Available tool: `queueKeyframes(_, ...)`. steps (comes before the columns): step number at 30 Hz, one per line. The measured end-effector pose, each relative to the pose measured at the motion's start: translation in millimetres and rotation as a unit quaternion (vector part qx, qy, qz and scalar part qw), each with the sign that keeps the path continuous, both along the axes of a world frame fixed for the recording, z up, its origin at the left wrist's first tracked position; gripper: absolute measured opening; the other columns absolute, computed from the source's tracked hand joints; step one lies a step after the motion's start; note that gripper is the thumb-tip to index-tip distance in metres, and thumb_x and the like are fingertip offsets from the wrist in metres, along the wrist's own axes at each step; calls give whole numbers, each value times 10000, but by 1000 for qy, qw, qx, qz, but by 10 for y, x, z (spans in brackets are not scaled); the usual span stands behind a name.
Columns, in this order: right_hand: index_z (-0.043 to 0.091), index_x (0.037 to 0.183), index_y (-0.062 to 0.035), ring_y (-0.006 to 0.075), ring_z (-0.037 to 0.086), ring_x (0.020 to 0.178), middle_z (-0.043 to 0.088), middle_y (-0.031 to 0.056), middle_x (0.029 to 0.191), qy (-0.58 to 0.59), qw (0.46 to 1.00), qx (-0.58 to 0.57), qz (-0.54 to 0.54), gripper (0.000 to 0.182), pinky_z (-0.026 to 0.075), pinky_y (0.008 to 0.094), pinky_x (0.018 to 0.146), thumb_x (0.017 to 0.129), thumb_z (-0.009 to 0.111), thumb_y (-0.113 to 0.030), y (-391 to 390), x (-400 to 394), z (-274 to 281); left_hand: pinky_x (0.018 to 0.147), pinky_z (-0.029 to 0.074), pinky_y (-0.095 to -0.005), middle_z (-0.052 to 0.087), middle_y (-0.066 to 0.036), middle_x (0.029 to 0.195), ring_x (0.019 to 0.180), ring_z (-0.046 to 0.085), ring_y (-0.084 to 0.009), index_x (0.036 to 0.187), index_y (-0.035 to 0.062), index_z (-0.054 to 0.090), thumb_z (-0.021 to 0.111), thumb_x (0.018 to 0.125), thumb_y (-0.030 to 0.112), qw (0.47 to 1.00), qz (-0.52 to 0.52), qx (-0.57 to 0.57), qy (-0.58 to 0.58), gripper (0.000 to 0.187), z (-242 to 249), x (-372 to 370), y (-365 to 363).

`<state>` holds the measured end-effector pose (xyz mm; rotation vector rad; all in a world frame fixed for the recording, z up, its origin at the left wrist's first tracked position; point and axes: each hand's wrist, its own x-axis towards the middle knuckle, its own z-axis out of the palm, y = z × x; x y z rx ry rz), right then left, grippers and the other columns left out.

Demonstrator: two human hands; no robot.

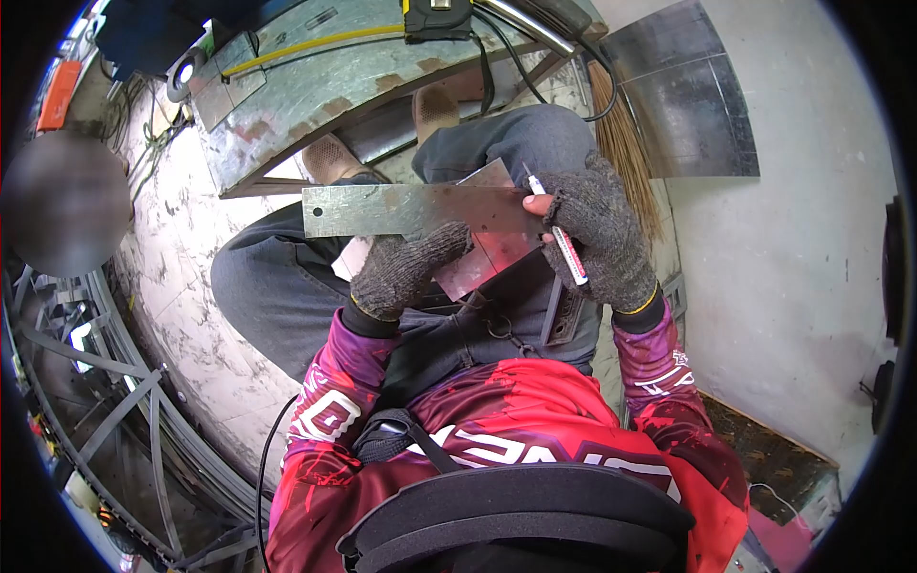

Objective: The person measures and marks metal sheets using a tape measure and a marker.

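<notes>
My left hand (406, 271), in a grey knit glove, is closed on a flat metal ruler (358, 211) and a thin metal sheet (492, 250) beneath it. The ruler lies across the sheet above my lap, its holed end pointing left. A white and red marker (571, 258) rests in my right hand (602, 229), also gloved, with a bare thumb tip showing. The marker's thin dark tip points up, away from my body. My right fingers are beside the sheet's right edge; their exact contact with it is hidden.
A metal-topped table (287, 100) holds a tape measure (437, 17) with its yellow blade out. Metal sheets (683, 95) lean at the right wall beside a straw broom (621, 143). Metal strips (119, 368) lie at the left. A dark metal square (562, 313) is by my lap.
</notes>
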<state>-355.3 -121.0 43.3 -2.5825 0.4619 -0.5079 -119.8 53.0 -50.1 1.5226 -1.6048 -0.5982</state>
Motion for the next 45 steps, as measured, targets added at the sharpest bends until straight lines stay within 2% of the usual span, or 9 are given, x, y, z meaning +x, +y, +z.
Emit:
queueKeyframes(6, 730, 1241, -138, 373, 657, 1132, 686, 138, 1139, 7, 1000, -3, -2, 491, 363, 627, 1152, 760, 795, -68, 2, 0, 15, 970, 557, -464, 742, -100, 1222, 1140, 701, -342, 1220, 177, 766, 740, 854, 71, 998, -18, -14, -62, 382, -28, 38, 2)
queueKeyframes(9, 731, 1239, -137, 374, 660, 1124, 690, 135, 1141, 0, 1000, -3, 0, 482, 364, 627, 1153, 766, 793, -69, -2, 5, 16, 986, 547, -475, 738, -108, 1227, 1148, 695, -353, 1222, 182, 765, 734, 843, 66, 1000, -7, 2, -22, 398, -21, 26, 3)
queueKeyframes(18, 733, 1231, -125, 384, 660, 1106, 690, 140, 1139, 12, 1000, 3, 8, 481, 400, 599, 1107, 758, 791, -57, -21, 15, 46, 965, 568, -449, 768, -90, 1199, 1119, 727, -336, 1237, 170, 764, 742, 791, 56, 997, 4, -30, -64, 461, 5, 7, -28)
queueKeyframes(21, 733, 1228, -121, 390, 659, 1098, 689, 143, 1130, -1, 1000, -13, 5, 490, 411, 587, 1090, 747, 792, -48, -17, 14, 26, 964, 571, -445, 764, -85, 1222, 1132, 725, -331, 1245, 173, 763, 737, 781, 40, 999, 6, -23, -43, 484, -16, 4, -26)
queueKeyframes(25, 733, 1227, -120, 390, 662, 1088, 692, 139, 1106, -1, 1000, -8, 2, 492, 416, 581, 1088, 743, 794, -49, -16, 13, 27, 962, 572, -442, 764, -89, 1219, 1129, 726, -328, 1241, 173, 765, 736, 790, 33, 999, 1, 4, -50, 474, 11, -1, -15)
queueKeyframes(30, 735, 1216, -116, 382, 663, 1057, 688, 128, 1070, -9, 1000, -23, 0, 476, 418, 582, 1082, 747, 792, -52, -7, 27, 30, 941, 573, -433, 761, -107, 1183, 1094, 728, -327, 1202, 166, 776, 735, 834, 35, 1000, 14, 11, 16, 393, 7, -21, -28)
queueKeyframes(40, 735, 1215, -111, 371, 656, 1047, 674, 123, 1048, -6, 1000, -12, 7, 454, 416, 576, 1085, 766, 785, -61, -20, 16, 20, 930, 573, -442, 740, -112, 1196, 1092, 714, -326, 1203, 155, 769, 736, 871, 49, 999, 9, -20, -40, 351, 27, -20, -25)
queueKeyframes(42, 734, 1220, -112, 370, 655, 1049, 673, 124, 1055, -7, 1000, -10, 8, 458, 414, 577, 1088, 767, 783, -60, -22, 10, 20, 935, 573, -446, 739, -117, 1197, 1095, 714, -330, 1210, 154, 765, 733, 869, 42, 992, 36, 68, 97, 360, 27, -54, -24)
queueKeyframes(45, 730, 1232, -115, 369, 655, 1069, 675, 131, 1079, -9, 1000, -4, 11, 468, 408, 579, 1101, 770, 782, -62, -28, 0, 17, 941, 572, -447, 739, -120, 1201, 1098, 714, -331, 1206, 149, 765, 732, 867, 42, 988, 37, 87, 119, 356, 49, -55, -31)
